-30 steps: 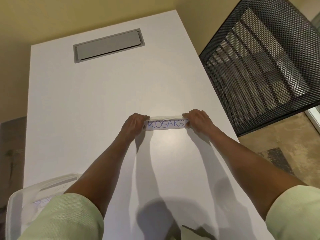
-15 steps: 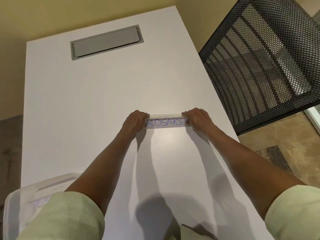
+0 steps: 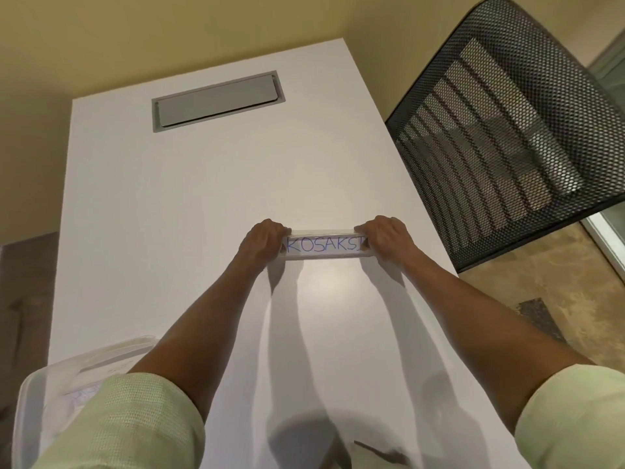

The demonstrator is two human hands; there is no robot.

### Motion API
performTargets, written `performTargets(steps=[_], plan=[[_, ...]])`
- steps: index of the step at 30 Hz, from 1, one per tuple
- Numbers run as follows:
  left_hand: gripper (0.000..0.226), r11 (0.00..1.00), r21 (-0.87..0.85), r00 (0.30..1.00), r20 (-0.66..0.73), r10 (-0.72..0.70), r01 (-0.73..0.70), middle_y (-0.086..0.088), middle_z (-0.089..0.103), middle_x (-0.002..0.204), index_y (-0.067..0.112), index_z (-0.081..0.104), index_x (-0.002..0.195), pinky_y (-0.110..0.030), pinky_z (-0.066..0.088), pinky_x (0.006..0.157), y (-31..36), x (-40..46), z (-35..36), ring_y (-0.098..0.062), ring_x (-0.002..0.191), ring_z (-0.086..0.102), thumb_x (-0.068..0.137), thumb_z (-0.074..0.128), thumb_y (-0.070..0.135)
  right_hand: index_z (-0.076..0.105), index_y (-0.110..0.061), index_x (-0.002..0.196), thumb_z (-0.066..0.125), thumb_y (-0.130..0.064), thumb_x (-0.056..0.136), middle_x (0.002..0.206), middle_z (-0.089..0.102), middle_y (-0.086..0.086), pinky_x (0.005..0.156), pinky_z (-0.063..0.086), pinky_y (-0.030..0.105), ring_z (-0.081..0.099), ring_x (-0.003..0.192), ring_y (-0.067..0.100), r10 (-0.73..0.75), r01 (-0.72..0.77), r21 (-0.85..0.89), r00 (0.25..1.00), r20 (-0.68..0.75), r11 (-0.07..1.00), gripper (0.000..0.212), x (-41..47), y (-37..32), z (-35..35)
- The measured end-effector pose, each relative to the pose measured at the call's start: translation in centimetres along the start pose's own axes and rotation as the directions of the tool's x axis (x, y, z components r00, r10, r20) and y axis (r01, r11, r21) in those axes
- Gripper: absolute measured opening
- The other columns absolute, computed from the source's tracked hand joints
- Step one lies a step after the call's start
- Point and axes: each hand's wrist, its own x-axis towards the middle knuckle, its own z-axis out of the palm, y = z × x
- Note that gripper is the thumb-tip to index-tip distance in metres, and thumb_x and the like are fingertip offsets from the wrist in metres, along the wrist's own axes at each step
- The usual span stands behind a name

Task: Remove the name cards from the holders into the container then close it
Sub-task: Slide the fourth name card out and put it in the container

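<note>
Your left hand [image 3: 263, 239] and your right hand [image 3: 389, 238] each grip one end of a clear holder [image 3: 325, 246] out near the middle of the white bench [image 3: 203, 198], fingers curled over the top edge and thumbs pressed on the front. The name card [image 3: 323, 245] sits inside the holder, facing you, with "KOSAKSI" written on it in blue ink (the last letters run under your right thumb). The holder rests low against the bench surface, though whether its base touches the top or is lifted just off it cannot be told. Near your left elbow, at the close left corner of the bench, stands the translucent container [image 3: 30, 394], open, with papers bearing faint writing inside; your pale green sleeve [image 3: 118, 424] covers much of it. A grey recessed hatch [image 3: 218, 100] is set into the far end of the bench, and a black mesh chair [image 3: 507, 137] stands off the right side.
</note>
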Motion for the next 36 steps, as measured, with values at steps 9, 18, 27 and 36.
performTargets(steps=[9, 18, 27, 36], plan=[[0.034, 0.994, 0.087, 0.990, -0.127, 0.069, -0.059, -0.015, 0.071, 0.097, 0.010, 0.069, 0.107, -0.029, 0.048, 0.080, 0.4, -3.9, -3.0, -0.033, 0.094, 0.062, 0.082, 0.051, 0.000, 0.067, -0.016, 0.088, 0.061, -0.014, 0.082, 0.090, 0.071, 0.008, 0.064, 0.033, 0.028, 0.060, 0.093, 0.030, -0.003, 0.007, 0.047, 0.997, -0.080, 0.999, 0.009, -2.0, -1.6, -4.8], [0.045, 0.992, 0.123, 0.976, -0.211, 0.060, -0.034, -0.011, 0.074, 0.103, 0.014, 0.063, 0.128, -0.031, 0.049, 0.091, 1.0, -8.5, -6.5, -0.029, 0.109, 0.060, 0.089, 0.048, -0.003, 0.068, -0.015, 0.093, 0.062, -0.015, 0.085, 0.096, 0.070, 0.009, 0.066, 0.038, 0.031, 0.061, 0.098, 0.032, -0.022, 0.031, 0.047, 0.985, -0.170, 0.998, 0.010, -4.7, -3.7, -9.0], [0.034, 0.997, -0.078, 0.957, -0.286, -0.043, 0.021, -0.012, 0.075, 0.097, 0.006, 0.068, 0.120, -0.028, 0.049, 0.077, 1.6, -13.7, -9.5, -0.021, 0.088, 0.061, 0.093, 0.047, 0.005, 0.068, -0.015, 0.092, 0.064, -0.015, 0.084, 0.092, 0.067, 0.012, 0.064, 0.037, 0.033, 0.061, 0.092, 0.035, -0.065, 0.071, 0.019, 0.977, -0.202, 0.997, 0.010, -8.0, -6.8, -13.2], [0.033, 0.994, -0.092, 0.941, -0.328, -0.083, 0.056, -0.012, 0.077, 0.090, 0.002, 0.071, 0.111, -0.036, 0.052, 0.089, 0.4, -18.5, -10.6, -0.026, 0.091, 0.069, 0.094, 0.042, 0.008, 0.057, -0.016, 0.073, 0.064, -0.008, 0.078, 0.068, 0.051, 0.004, 0.056, 0.034, 0.031, 0.050, 0.068, 0.033, -0.097, 0.090, -0.046, 0.978, -0.184, 0.995, 0.011, -10.1, -10.5, -15.2]])
